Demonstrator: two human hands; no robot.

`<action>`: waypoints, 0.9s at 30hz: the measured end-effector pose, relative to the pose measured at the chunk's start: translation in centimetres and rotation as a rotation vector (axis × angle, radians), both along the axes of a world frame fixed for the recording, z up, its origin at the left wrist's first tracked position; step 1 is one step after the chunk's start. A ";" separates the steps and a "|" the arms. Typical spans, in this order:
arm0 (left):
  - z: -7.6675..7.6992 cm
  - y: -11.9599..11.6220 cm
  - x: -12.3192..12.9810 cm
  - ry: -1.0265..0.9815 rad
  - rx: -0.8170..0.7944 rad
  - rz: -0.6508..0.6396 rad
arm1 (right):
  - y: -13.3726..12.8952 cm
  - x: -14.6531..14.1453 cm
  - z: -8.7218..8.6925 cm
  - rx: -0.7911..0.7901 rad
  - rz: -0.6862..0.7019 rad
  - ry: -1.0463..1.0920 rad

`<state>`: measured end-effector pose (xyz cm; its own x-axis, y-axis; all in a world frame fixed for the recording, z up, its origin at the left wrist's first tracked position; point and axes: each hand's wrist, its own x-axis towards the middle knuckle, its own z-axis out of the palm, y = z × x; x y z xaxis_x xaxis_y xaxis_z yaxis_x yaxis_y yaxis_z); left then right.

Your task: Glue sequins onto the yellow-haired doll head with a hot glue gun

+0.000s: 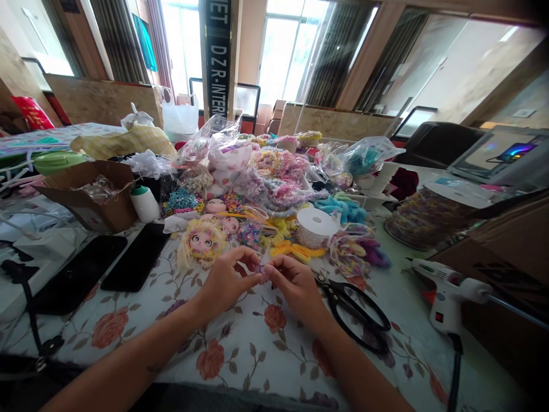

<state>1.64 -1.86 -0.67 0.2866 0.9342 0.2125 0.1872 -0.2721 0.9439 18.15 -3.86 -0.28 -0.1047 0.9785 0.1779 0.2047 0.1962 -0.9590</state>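
Observation:
My left hand (227, 280) and my right hand (295, 286) meet over the flowered tablecloth, thumbs and forefingers pinched together. Between their fingertips is a small pale purple piece (259, 268), mostly covered and too small to name. Just beyond my left hand lies a doll head (201, 241) with a fluffy yellow trim. More doll faces (230, 225) sit behind it. Black-handled scissors (359, 312) rest on the cloth beside my right wrist. Past my right hand are yellow fuzzy strips (295, 250) and a white spool (317, 222).
A white glue gun (441, 292) stands at right, near a large yarn spool (433, 214). Two dark phones (136, 257) lie at left, by a cardboard box (94, 200) and a white thread cone (144, 204). Piled fluffy yarn (278, 183) and plastic bags fill the back.

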 end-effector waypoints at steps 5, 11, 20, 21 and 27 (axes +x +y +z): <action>-0.3 -0.1 0.0 -0.037 0.262 -0.046 | 0.2 -0.2 -0.1 -0.064 0.066 0.080; -0.3 -0.5 0.0 -0.015 0.377 0.011 | 0.1 -0.2 -0.1 -0.074 0.082 0.124; -0.4 -0.4 0.0 0.380 0.732 0.059 | -0.4 -0.8 -0.4 0.051 -0.031 -0.044; -0.4 -0.4 0.0 0.410 0.758 0.063 | -0.4 -0.8 -0.3 0.070 -0.035 -0.073; -0.2 -0.4 -0.1 0.412 0.721 0.109 | -0.5 -0.9 -0.2 0.085 -0.004 -0.117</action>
<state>1.57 -2.26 -0.90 0.3881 0.6368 0.6662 0.5395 -0.7431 0.3960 17.25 -4.37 -0.47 -0.1254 0.9610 0.2465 0.3151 0.2742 -0.9086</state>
